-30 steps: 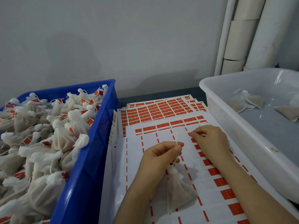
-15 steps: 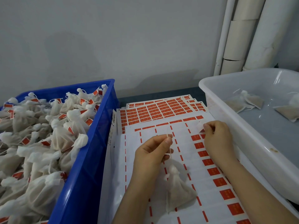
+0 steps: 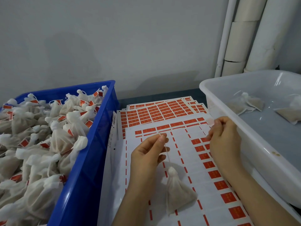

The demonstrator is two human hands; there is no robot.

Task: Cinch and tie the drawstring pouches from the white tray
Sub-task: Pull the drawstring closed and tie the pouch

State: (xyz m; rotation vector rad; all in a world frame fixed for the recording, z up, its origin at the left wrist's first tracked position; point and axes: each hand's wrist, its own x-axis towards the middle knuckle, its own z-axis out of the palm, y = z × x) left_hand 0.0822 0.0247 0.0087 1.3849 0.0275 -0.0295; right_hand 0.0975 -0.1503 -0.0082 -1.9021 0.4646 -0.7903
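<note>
My left hand pinches the free end of the drawstring between thumb and forefinger. The pouch trails below it with its neck gathered, and its bottom seems to rest on the label sheets spread over the surface. My right hand is curled close to the wall of the white tray, its fingertips closed on a small pale label that is too blurred for me to tell which face is sticky. I judge the cinching done and the tagging of the string to be the step in hand. The string is thin and I hold only its tip, so a small tug from the other hand could pull it out of my pinch and drop the pouch. The label is limp, and if I bring it across carelessly it may fold onto itself, cling to my own fingers, or catch on the sheets below. If the string hangs slack when I wrap the label round it, the tag will sit crooked or glue both strands to the neck. Lifting hard on a loose knot could reopen the mouth. More untied pouches wait in the tray, well apart from the blue crate of tagged ones.
</note>
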